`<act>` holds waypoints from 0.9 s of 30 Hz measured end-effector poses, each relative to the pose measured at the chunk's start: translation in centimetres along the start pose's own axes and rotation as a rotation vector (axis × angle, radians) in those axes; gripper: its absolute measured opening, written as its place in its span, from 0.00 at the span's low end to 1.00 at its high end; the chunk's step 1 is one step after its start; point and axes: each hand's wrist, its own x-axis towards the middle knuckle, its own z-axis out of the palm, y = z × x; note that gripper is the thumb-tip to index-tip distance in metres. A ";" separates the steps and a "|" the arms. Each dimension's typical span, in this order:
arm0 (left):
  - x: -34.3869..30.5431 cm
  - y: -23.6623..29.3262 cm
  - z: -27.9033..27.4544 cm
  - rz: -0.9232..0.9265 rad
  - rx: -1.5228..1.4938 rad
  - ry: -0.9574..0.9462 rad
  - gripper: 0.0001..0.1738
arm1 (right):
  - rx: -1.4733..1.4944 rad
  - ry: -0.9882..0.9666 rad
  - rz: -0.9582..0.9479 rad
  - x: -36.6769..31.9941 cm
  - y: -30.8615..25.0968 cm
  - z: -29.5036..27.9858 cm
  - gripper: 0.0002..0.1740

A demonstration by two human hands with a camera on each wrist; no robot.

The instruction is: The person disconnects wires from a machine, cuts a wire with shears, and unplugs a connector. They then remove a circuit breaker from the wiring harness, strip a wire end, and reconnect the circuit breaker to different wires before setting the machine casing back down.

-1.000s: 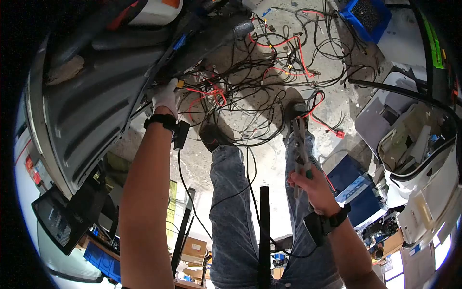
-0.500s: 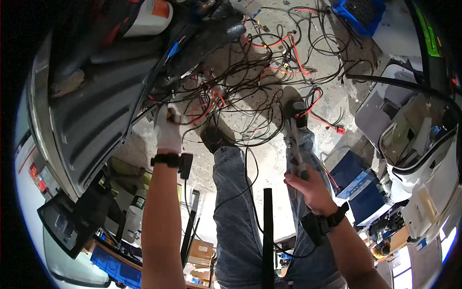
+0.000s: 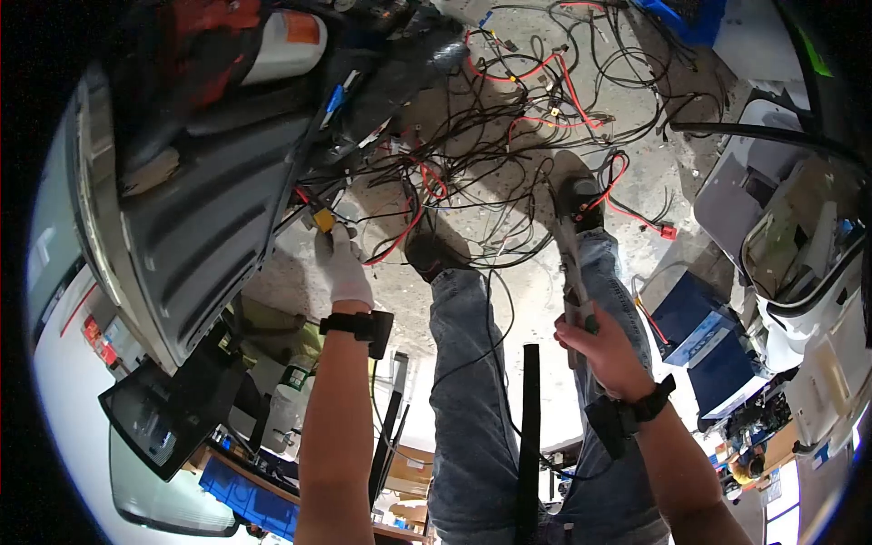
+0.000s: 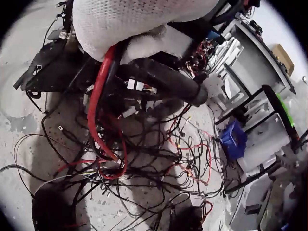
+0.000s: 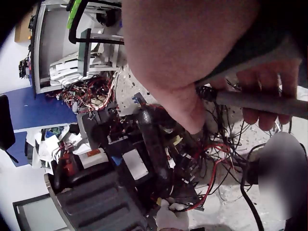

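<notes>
My left hand (image 3: 345,272), in a white knitted glove, grips a thick red-and-black cable with a yellow connector (image 3: 323,219) at its end. In the left wrist view the red cable (image 4: 95,108) runs from under the glove down into the tangle of wires (image 4: 139,161). My bare right hand (image 3: 604,352) holds a long grey plier-like tool (image 3: 569,259) by its handle, over the right leg. The tool's far end points away toward the right shoe (image 3: 581,195); its exact kind I cannot tell.
A dark ribbed panel (image 3: 213,204) and black machine parts stand at the left. Black and red wires spread over the concrete floor around both shoes. To the right are a blue box (image 3: 695,318) and a white bin (image 3: 772,295). A blue crate (image 3: 695,18) stands far right.
My left hand has drawn back from the machine parts toward me and slightly right, bringing the yellow connector and cable along. My right hand still holds the tool in nearly the same place.
</notes>
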 end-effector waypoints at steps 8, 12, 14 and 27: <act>0.7 -0.1 -1.1 0.002 0.031 -0.053 0.08 | -0.017 0.036 -0.026 0.2 0.0 -0.6 0.16; 0.7 0.6 -1.4 -0.019 0.083 -0.071 0.08 | -0.022 0.033 0.014 0.0 -0.9 0.1 0.16; 0.6 0.8 -1.4 -0.085 0.057 -0.008 0.08 | -0.026 0.031 0.038 0.1 -0.9 0.5 0.16; -0.8 5.0 -3.0 -0.275 -0.199 -0.067 0.17 | -0.021 -0.014 -0.008 0.4 -0.9 1.0 0.16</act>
